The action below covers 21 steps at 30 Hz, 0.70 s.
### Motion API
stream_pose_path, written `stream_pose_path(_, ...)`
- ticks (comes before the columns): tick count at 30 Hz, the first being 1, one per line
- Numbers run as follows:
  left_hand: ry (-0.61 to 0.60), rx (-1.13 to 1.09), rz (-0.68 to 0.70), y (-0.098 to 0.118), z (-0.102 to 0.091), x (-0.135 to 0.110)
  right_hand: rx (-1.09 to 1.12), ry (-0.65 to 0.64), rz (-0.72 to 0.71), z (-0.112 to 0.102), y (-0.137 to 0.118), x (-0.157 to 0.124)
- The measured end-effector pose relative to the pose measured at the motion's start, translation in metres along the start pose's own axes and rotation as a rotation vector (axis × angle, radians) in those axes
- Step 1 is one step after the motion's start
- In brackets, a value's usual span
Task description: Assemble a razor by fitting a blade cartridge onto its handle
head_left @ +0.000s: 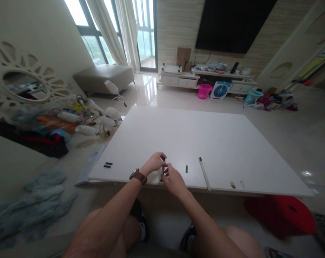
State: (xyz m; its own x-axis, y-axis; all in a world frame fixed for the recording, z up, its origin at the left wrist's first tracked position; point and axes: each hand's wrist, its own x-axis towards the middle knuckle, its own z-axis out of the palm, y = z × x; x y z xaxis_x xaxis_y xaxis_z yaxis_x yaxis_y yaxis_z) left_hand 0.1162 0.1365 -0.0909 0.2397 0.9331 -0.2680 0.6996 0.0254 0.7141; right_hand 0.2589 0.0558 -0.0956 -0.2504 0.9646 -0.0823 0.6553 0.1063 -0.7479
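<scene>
Dark stick (163, 170) gripped in fingers of left hand (155, 162) and right hand (175, 180), near front edge of white table (189, 136); wide surface spread beyond, bordered by glossy floor (286, 139).

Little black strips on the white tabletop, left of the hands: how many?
2, both left of the left hand: the farther strip and, just beside it, the nearer strip. Any under the hand would be hidden.

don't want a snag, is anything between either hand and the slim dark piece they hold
Nothing visible: the left hand and right hand both touch the slim dark piece directly. The small dark-green strip lies apart, to the right.
</scene>
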Motion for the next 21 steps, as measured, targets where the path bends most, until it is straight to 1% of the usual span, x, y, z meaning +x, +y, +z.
stream_pose_path(3,-0.064,-0.235,-0.002,0.000,-0.001,-0.003,0.044,0.033,0.035,0.003,0.004,0.002)
stream_pose_path(5,-0.083,-0.365,-0.008,-0.001,-0.002,-0.005,0.074,0.049,0.039,0.006,0.007,0.003)
stream_pose_path(9,-0.081,-0.454,-0.017,0.001,-0.005,-0.009,0.121,0.085,0.024,0.010,0.008,0.002)
stream_pose_path(11,-0.056,-0.504,-0.039,-0.001,-0.011,-0.010,0.124,0.094,0.019,0.011,0.009,0.001)
stream_pose_path(12,-0.011,-0.515,-0.056,-0.003,-0.016,-0.009,0.118,0.094,0.018,0.011,0.010,0.000)
stream_pose_path(13,0.058,-0.498,-0.070,-0.009,-0.023,-0.009,0.109,0.091,0.019,0.011,0.011,-0.001)
stream_pose_path(15,0.258,-0.353,-0.112,-0.026,-0.042,-0.007,0.085,0.079,0.017,0.010,0.013,-0.002)
stream_pose_path(16,0.364,-0.198,-0.132,-0.039,-0.053,-0.008,0.074,0.071,0.016,0.009,0.015,-0.003)
stream_pose_path(17,0.428,-0.018,-0.197,-0.055,-0.064,-0.009,0.065,0.063,0.015,0.008,0.016,-0.004)
stream_pose_path(18,0.469,0.138,-0.296,-0.072,-0.075,-0.011,0.061,0.056,0.016,0.007,0.016,-0.004)
stream_pose_path(19,0.475,0.262,-0.381,-0.090,-0.086,-0.015,0.060,0.046,0.015,0.006,0.016,-0.005)
stream_pose_path(21,0.430,0.410,-0.536,-0.126,-0.103,-0.027,0.060,0.029,0.009,0.005,0.016,-0.006)
